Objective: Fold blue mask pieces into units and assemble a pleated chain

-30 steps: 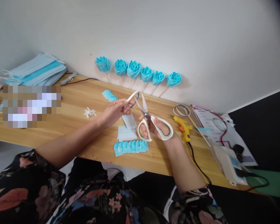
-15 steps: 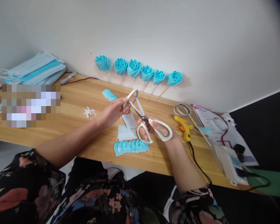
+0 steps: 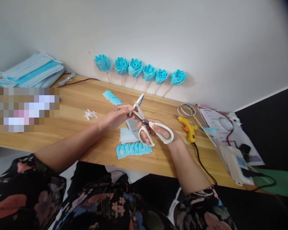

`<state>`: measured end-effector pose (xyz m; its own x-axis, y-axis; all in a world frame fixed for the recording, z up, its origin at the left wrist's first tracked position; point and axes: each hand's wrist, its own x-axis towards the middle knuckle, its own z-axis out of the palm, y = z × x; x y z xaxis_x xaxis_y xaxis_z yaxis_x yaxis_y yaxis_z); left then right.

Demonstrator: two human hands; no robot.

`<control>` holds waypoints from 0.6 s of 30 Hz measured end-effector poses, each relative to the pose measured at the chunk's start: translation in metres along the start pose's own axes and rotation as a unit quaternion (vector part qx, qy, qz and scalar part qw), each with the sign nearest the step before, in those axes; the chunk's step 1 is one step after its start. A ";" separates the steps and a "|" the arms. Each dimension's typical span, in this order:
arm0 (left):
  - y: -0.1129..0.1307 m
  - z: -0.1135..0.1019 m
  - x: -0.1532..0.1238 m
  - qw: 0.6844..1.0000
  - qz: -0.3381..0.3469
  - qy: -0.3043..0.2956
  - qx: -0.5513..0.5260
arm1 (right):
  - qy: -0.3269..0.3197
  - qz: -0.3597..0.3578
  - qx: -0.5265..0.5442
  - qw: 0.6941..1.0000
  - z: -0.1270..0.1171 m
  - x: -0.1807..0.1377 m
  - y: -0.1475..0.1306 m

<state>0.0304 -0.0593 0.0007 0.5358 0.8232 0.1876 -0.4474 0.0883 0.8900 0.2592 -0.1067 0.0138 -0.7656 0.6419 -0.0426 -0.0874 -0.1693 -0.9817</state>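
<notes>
My left hand (image 3: 118, 116) is closed on a thin roll of white tape (image 3: 141, 100) with blue on its inner side, held edge-on above the table. In my right hand (image 3: 156, 127) is a pair of scissors (image 3: 144, 122), with thumb and fingers through the white handles. Its blades stand apart and reach up to the left fingertips and the tape; I cannot tell whether a strip lies between them. Below the hands lie a folded white sheet (image 3: 128, 135) and a pleated blue strip (image 3: 133, 149). Another pleated blue strip (image 3: 111, 97) lies behind the left hand.
Several blue roses on sticks (image 3: 135, 68) lean against the wall. A yellow glue gun (image 3: 189, 127), a coiled cable (image 3: 186, 110) and a white power strip (image 3: 237, 166) are on the right. To the left are small white scraps (image 3: 90, 114) and stacked face masks (image 3: 33, 72).
The tape roll has turned to a narrower, edge-on view. The scissors' blades have come in close against the left fingertips. The whole view has shifted slightly.
</notes>
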 end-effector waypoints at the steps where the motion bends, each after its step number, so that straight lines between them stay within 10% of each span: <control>1: 0.000 0.000 0.000 1.000 -0.003 -0.005 0.004 | -0.002 -0.002 0.002 1.000 0.001 0.000 0.000; 18: 0.006 0.005 -0.008 0.992 0.023 -0.058 0.113 | -0.010 -0.026 0.060 0.998 0.002 0.002 0.007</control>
<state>0.0273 -0.0683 0.0070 0.6029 0.7523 0.2657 -0.3088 -0.0870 0.9471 0.2559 -0.1076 0.0075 -0.7699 0.6380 0.0133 -0.2029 -0.2249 -0.9530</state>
